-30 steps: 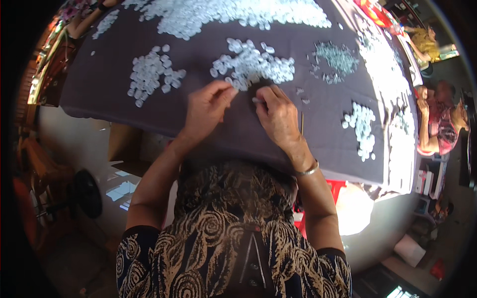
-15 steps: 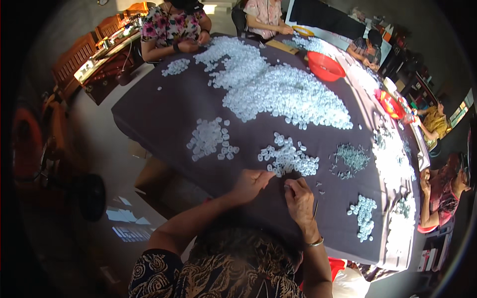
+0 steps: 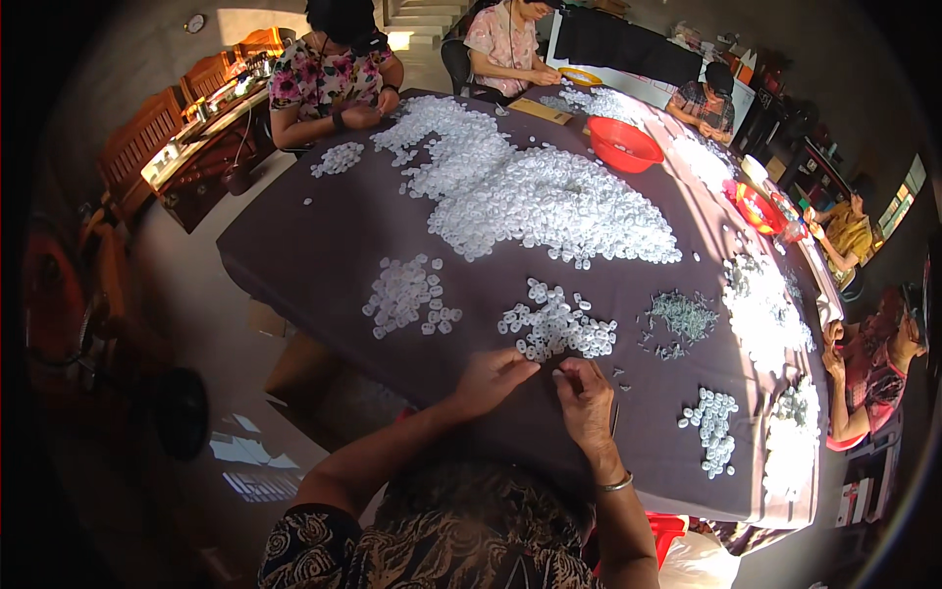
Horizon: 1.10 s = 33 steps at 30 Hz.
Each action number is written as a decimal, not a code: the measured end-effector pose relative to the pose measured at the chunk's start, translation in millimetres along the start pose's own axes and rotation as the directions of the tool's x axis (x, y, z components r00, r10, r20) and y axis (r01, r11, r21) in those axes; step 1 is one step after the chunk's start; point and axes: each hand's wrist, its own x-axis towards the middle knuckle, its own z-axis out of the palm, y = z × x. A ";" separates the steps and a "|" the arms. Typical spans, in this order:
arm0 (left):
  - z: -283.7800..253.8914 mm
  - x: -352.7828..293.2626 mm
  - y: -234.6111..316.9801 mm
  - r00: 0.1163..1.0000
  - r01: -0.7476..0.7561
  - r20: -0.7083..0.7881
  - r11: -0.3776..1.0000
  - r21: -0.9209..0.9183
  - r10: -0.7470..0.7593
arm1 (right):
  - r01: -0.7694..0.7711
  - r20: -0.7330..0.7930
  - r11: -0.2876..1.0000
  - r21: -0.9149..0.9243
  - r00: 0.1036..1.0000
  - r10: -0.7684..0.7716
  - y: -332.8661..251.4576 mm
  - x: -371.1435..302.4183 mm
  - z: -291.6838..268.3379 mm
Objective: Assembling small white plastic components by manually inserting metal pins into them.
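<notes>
My left hand [image 3: 493, 380] and my right hand [image 3: 584, 401] rest close together on the dark purple tablecloth [image 3: 324, 236], fingertips meeting near the table's near edge. Just beyond them lies a small pile of white ring-shaped pieces [image 3: 555, 328]. My right hand pinches a thin metal tool [image 3: 614, 417] and something small that I cannot make out; my left hand's fingers are curled on a tiny piece. Another white pile [image 3: 407, 294] lies to the left, and a heap of small grey metal parts [image 3: 682, 316] to the right.
A large spread of white pieces [image 3: 535, 196] covers the table's middle. Red bowls [image 3: 624, 143] [image 3: 757, 206] stand at the far right. Other people sit around the table, at the far end [image 3: 334, 79] [image 3: 505, 44] and along the right side [image 3: 868, 363]. Wooden furniture [image 3: 167, 137] stands left.
The view has lifted from my hands to take in the whole table and the people around it. My hands have stayed together at the near edge.
</notes>
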 end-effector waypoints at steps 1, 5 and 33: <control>0.5 0.4 -2.6 0.999 -0.033 -0.009 0.999 0.011 0.033 | -0.013 -0.037 0.999 0.043 0.999 0.014 -1.9 -0.9 0.1; -3.5 2.5 -8.8 0.998 -0.063 -0.020 0.996 0.067 0.064 | 0.035 -0.005 0.990 -0.137 0.999 -0.036 6.1 1.4 0.1; -7.1 7.9 -15.5 0.997 -0.065 -0.042 0.996 -0.054 0.063 | -0.244 0.261 0.970 0.013 0.937 0.233 12.6 12.7 -28.3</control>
